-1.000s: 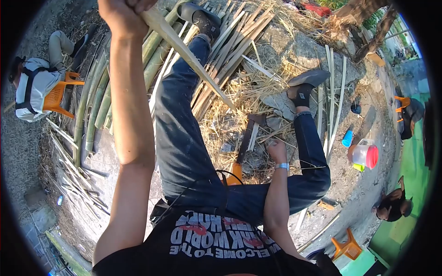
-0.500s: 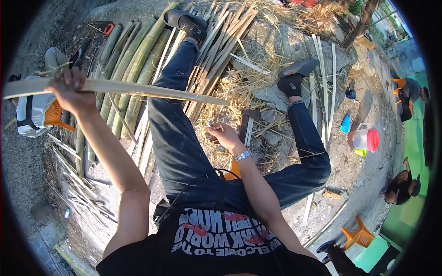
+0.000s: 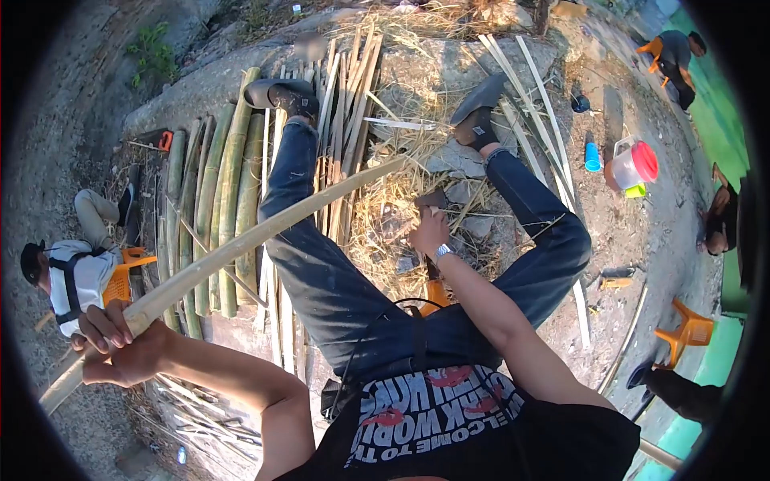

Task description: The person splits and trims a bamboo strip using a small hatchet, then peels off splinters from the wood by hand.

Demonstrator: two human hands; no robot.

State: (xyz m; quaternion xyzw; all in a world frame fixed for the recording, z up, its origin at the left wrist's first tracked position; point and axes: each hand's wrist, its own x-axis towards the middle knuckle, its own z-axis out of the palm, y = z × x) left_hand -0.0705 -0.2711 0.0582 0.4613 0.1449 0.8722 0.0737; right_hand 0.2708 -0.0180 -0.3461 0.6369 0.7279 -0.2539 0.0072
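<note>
"How is that left arm [image 3: 233,363] set?"

"Bent at the elbow, reaching out below the green poles [image 3: 233,184], with the left hand [image 3: 124,345] wrapped around a long bamboo strip [image 3: 265,231]. That grip is firm, fingers folded over the top."

"And the right hand [image 3: 431,231]?"

"Low, well right of the poles, fingers curled, just under a dark metal head [image 3: 431,199]. I can't tell whether that grip is closed on anything."

"What's the strip like?"

"Pale, straight and flat-looking, slanting across the lower poles. One end runs past the hand to their lower left; the other hangs above the straw [image 3: 393,212] to their right."

"Anything in the way?"

"The left trouser leg [image 3: 329,276], just right of the poles. The strip passes over it; whether they touch, I can't say. Split slats [image 3: 349,120] lie beyond that leg."

"And around?"

"A saw [image 3: 166,140] at the poles' upper left, someone seated [image 3: 80,272] to their left, and a red-lidded jug [image 3: 644,160] with a blue cup [image 3: 592,156] far right of them."
</note>
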